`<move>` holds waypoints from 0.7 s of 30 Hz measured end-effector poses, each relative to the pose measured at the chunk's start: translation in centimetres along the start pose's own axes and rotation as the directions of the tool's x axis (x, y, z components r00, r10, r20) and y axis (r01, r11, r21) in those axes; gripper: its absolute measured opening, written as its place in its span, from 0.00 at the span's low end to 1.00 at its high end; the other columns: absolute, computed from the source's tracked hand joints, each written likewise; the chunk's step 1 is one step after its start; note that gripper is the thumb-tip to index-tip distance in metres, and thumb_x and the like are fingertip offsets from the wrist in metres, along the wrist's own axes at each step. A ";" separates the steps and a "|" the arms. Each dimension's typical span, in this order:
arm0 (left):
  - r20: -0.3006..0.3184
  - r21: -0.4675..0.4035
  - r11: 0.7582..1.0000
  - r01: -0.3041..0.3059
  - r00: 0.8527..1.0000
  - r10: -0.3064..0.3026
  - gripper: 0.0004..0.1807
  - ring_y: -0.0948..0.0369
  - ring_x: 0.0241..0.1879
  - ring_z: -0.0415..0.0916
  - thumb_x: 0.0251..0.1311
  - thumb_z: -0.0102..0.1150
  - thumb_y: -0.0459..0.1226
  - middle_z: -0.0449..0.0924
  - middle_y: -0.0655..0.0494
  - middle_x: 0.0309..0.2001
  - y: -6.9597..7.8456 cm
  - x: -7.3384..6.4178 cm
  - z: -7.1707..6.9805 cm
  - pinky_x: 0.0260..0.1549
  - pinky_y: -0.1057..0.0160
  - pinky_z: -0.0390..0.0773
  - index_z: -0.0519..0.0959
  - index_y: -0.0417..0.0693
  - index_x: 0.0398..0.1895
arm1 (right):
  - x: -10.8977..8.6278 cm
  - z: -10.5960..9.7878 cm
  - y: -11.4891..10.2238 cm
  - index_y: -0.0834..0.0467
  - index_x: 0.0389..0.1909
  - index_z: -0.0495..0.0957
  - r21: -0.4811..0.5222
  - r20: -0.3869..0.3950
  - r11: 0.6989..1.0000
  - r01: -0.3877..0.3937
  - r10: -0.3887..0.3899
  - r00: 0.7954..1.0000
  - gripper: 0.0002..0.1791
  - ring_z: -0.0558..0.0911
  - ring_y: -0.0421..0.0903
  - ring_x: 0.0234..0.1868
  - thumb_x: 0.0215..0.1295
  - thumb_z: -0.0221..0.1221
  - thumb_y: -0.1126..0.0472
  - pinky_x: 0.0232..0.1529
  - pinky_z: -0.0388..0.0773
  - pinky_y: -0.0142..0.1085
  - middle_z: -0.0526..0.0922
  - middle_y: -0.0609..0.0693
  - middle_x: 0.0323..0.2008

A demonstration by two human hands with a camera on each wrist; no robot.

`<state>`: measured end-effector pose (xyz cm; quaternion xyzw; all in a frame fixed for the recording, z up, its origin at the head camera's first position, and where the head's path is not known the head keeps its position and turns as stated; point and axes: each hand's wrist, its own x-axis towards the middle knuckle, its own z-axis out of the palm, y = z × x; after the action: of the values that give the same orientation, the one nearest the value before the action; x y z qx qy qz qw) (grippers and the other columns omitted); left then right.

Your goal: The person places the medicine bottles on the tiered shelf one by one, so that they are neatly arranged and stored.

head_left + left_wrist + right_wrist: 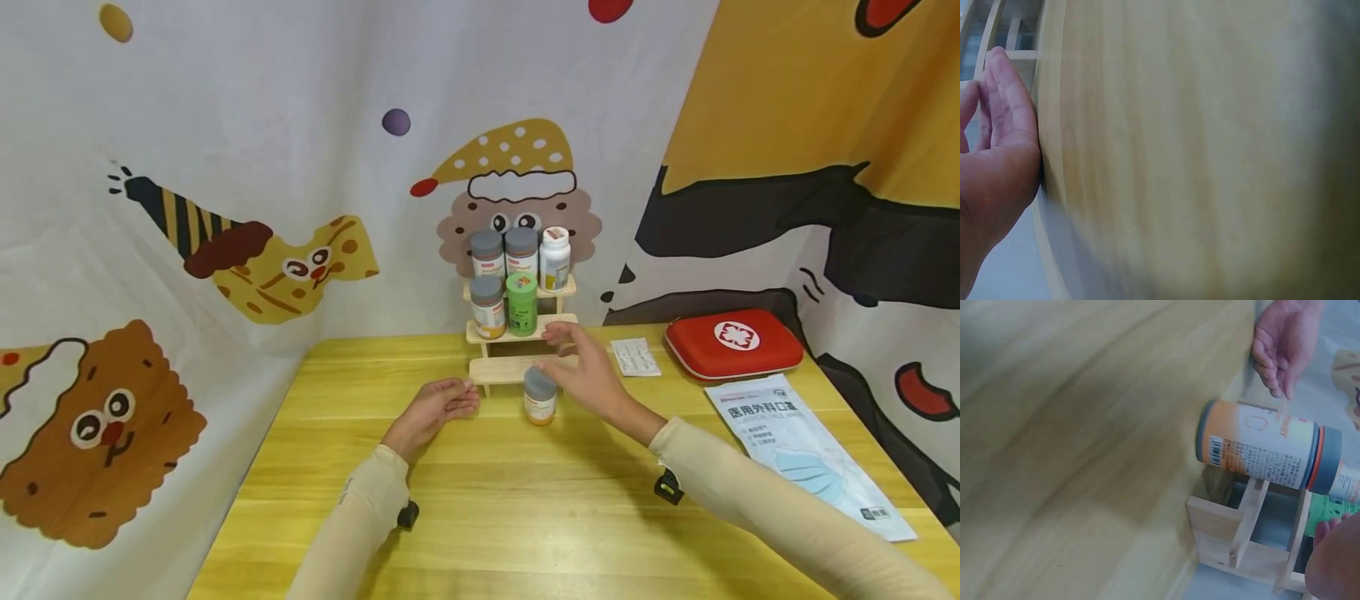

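A supplement jar with a grey lid and a white-and-orange label stands upright on the table, in front of the wooden tiered rack. Beside and above its lid is my right hand, fingers spread toward the rack and not wrapped round the jar. In the right wrist view the jar hides part of the rack. My left hand is at the left end of the lowest shelf, fingers fairly straight; the fingertips are at the shelf's edge, and whether they touch it I cannot tell.
The middle shelf bears a grey-lidded jar and a green bottle. Two similar jars and a white bottle stand on top. To the right lie a paper slip, a red first-aid case and a mask packet.
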<state>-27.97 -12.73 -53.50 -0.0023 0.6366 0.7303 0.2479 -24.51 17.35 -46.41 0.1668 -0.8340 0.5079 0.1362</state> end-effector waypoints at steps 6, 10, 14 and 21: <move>-0.005 0.013 1.000 -0.003 1.000 0.003 0.15 0.62 0.43 0.88 0.80 0.56 0.39 0.89 0.53 0.43 0.1 0.1 0.0 0.51 0.65 0.90 0.80 0.33 0.54 | -0.9 -0.2 0.5 0.58 0.70 0.72 -0.077 0.086 0.997 0.027 -0.020 0.996 0.36 0.82 0.54 0.63 0.65 0.75 0.55 0.61 0.85 0.52 0.83 0.54 0.62; -0.006 0.011 1.000 -0.010 1.000 0.010 0.15 0.61 0.43 0.88 0.80 0.56 0.39 0.89 0.53 0.42 0.1 0.2 0.0 0.51 0.64 0.90 0.81 0.33 0.54 | -1.2 -0.3 0.7 0.57 0.70 0.72 -0.095 0.102 0.995 0.042 -0.033 0.994 0.36 0.83 0.55 0.62 0.64 0.76 0.54 0.60 0.86 0.53 0.84 0.55 0.62; -0.007 0.006 1.000 -0.010 1.000 0.010 0.13 0.61 0.42 0.88 0.80 0.56 0.38 0.89 0.53 0.42 0.1 0.2 -0.1 0.50 0.64 0.90 0.81 0.35 0.51 | -1.6 -0.3 0.8 0.57 0.72 0.72 -0.136 0.134 0.990 0.038 -0.020 0.991 0.40 0.83 0.54 0.61 0.63 0.76 0.50 0.60 0.86 0.52 0.84 0.54 0.62; 0.002 -0.003 1.000 -0.007 1.000 0.007 0.13 0.62 0.42 0.88 0.80 0.56 0.38 0.89 0.54 0.41 -0.1 0.1 -0.1 0.50 0.64 0.90 0.81 0.35 0.52 | -2.2 0.0 1.1 0.61 0.72 0.72 -0.175 0.184 0.985 0.009 0.024 0.983 0.44 0.85 0.55 0.60 0.59 0.78 0.50 0.61 0.87 0.53 0.83 0.57 0.65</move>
<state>-28.10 -12.80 -53.69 0.0001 0.6352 0.7322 0.2459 -22.97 18.16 -48.17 0.1976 -0.8851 0.4155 0.0702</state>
